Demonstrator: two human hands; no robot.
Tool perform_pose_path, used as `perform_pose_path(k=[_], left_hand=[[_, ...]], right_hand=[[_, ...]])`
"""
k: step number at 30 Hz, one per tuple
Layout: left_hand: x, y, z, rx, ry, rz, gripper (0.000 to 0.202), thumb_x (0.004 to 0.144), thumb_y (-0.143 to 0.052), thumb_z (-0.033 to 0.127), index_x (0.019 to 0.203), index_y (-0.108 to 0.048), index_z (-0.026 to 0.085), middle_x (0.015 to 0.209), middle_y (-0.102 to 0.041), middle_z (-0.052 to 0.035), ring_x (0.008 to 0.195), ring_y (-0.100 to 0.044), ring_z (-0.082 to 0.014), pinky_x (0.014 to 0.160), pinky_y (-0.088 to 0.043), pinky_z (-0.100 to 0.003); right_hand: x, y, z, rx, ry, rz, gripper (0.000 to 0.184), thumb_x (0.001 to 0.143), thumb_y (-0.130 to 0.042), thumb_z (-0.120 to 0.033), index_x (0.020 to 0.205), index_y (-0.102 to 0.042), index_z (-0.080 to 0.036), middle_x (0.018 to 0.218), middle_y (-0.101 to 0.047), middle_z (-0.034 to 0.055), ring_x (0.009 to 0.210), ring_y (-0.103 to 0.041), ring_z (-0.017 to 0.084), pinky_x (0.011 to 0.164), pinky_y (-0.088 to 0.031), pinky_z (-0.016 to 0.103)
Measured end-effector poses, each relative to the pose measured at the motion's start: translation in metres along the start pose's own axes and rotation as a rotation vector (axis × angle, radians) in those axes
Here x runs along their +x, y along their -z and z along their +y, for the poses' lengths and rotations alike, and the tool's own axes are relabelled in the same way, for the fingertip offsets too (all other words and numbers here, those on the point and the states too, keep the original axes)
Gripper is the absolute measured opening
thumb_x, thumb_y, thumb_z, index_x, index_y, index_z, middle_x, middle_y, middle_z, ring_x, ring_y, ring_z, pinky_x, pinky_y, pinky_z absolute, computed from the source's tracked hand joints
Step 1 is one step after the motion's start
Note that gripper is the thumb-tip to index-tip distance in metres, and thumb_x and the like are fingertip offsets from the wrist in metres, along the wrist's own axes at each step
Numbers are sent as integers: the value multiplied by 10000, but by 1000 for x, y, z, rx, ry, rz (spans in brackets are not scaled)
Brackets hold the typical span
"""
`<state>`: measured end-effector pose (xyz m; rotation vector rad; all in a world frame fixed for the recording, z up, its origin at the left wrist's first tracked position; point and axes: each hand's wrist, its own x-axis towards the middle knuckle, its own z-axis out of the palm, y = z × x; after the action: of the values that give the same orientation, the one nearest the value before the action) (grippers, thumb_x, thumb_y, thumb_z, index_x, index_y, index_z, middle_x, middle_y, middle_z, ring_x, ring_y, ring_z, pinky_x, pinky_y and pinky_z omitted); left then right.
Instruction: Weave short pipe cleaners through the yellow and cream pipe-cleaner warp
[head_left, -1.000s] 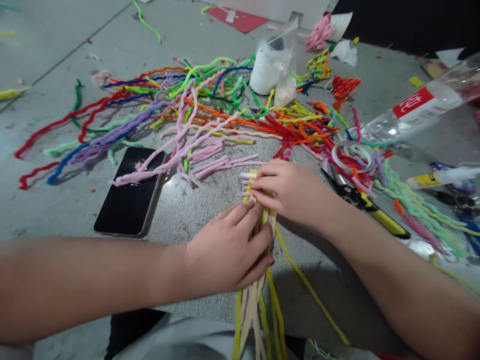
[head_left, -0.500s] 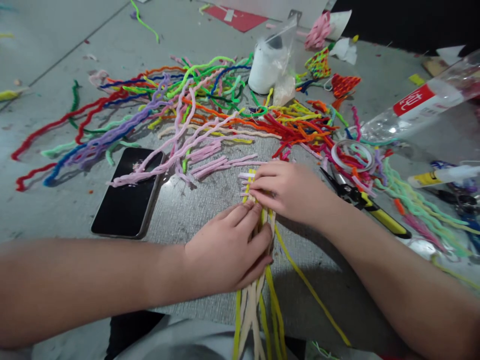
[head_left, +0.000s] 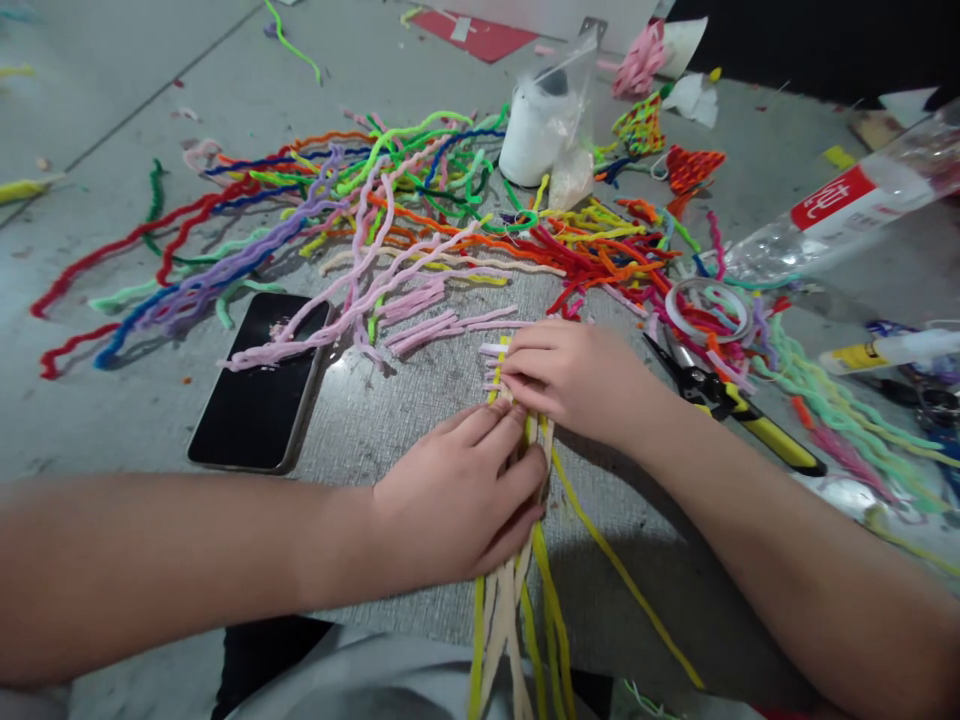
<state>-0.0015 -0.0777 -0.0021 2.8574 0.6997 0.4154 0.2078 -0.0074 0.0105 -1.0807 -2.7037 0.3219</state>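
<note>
Yellow and cream pipe cleaners point(head_left: 506, 630) run from the grey table toward my body, crossed near their far end by short pink pipe cleaners point(head_left: 491, 365). My left hand point(head_left: 469, 490) lies over the long strands, its fingers curled and pressing on them. Just beyond it, my right hand point(head_left: 566, 370) pinches the woven far end, and its palm hides part of the weave. The fingertips of both hands almost meet there. One yellow pipe cleaner point(head_left: 630, 575) slants away to the right, apart from the bundle.
A phone point(head_left: 251, 400) lies on the left, with pink pipe cleaners over its edge. Behind is a heap of coloured pipe cleaners point(head_left: 420, 170) by a white spool point(head_left: 529, 135). On the right are pliers-like cutters point(head_left: 750, 420), a tape roll point(head_left: 707, 310) and a plastic bottle point(head_left: 832, 200).
Both hands stay at the woven end with almost no movement. The whole view has shifted slightly.
</note>
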Motion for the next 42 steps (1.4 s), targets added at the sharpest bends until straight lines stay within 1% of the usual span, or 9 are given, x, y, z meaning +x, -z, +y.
perform_pose_path(k=[7,13,16,20,23,26,31,36,42], left_hand=[[1,-1,0,41,-10,11,398,1045,-494,387,1219,-689,88,1159,-690,-214,1079,-671,-355,953,-604,-491],[0,-1,0,64,-24,37,409,1042,-491,383,1217,-692,73,1172,-698,-228,1152,-668,-377,1032,-572,-498],[0,-1,0,74,-26,37,408,1040,-504,387,1221,-691,73,1195,-696,-233,1172,-669,-381,1034,-573,-491],[-1,-1,1,72,-27,39,405,1038,-507,389,1225,-686,78,1210,-688,-232,1194,-663,-390,1041,-577,-500],[-1,0,1,42,0,25,384,1045,-484,382,1217,-681,101,1234,-672,-235,1167,-664,-381,983,-603,-504],[-3,1,2,32,48,14,384,1037,-491,389,1249,-661,118,1333,-621,-274,1177,-648,-394,920,-619,-520],[-6,1,4,48,77,24,440,1026,-535,415,1335,-618,113,1449,-550,-318,1364,-545,-468,1003,-583,-600],[-4,2,4,24,60,-9,437,1038,-521,414,1315,-633,95,1352,-630,-296,1344,-572,-443,1058,-562,-582],[-5,1,4,1,62,-36,434,1047,-498,409,1290,-652,84,1304,-670,-275,1322,-590,-428,1077,-551,-575]], right_hand=[[-1,3,-2,15,-25,-12,197,1008,-652,-244,881,-787,-177,984,-757,104,965,-697,261,847,-511,384],[2,1,-3,-31,-10,-34,248,1028,-622,-226,829,-769,-197,947,-755,90,929,-686,248,816,-500,376],[3,0,-1,-61,3,-31,275,1057,-562,-225,880,-766,-178,955,-761,101,942,-679,246,834,-500,379],[0,3,3,21,2,-35,278,1072,-547,-238,973,-790,-147,995,-767,119,971,-698,248,853,-516,373],[-3,8,3,70,-41,-32,231,1041,-593,-223,997,-804,-139,1019,-758,124,968,-707,256,865,-527,379],[-4,10,1,70,-83,-30,175,990,-638,-189,976,-808,-150,1025,-746,117,978,-705,262,879,-531,385],[-3,8,-3,50,-118,-32,157,981,-668,-212,923,-807,-169,1000,-741,104,971,-694,260,883,-523,390],[-3,7,-5,31,-124,-34,171,986,-670,-210,887,-804,-172,993,-747,99,948,-697,254,837,-507,378],[-3,3,-4,-75,-50,-30,217,1012,-606,-185,877,-775,-159,959,-742,109,908,-669,250,783,-473,375]])
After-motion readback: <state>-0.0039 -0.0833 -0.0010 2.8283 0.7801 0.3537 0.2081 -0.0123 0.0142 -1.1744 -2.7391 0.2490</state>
